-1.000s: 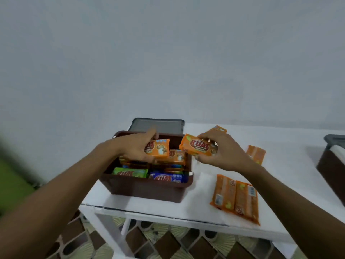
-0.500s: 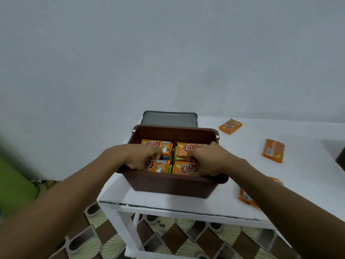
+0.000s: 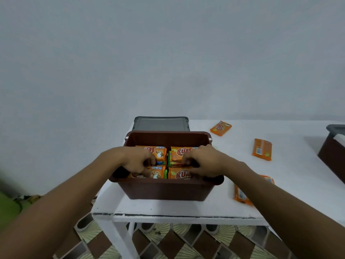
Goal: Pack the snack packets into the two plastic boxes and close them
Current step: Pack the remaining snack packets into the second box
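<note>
An open brown plastic box stands at the near left corner of the white table. Orange snack packets fill its top layer in two rows, with green and blue packet edges showing between them. Both hands reach down into the box. My left hand curls its fingers over the top edge of the near left orange packet. In the same way, my right hand grips the near right orange packet. The box's grey lid lies behind it.
Loose orange packets lie on the table at the far middle, to the right, and near the front edge under my right forearm. A second brown box with a grey lid stands at the right edge.
A second ago each hand held an orange packet above the box. Both packets now sit inside in the near row, with the hands still on them.
</note>
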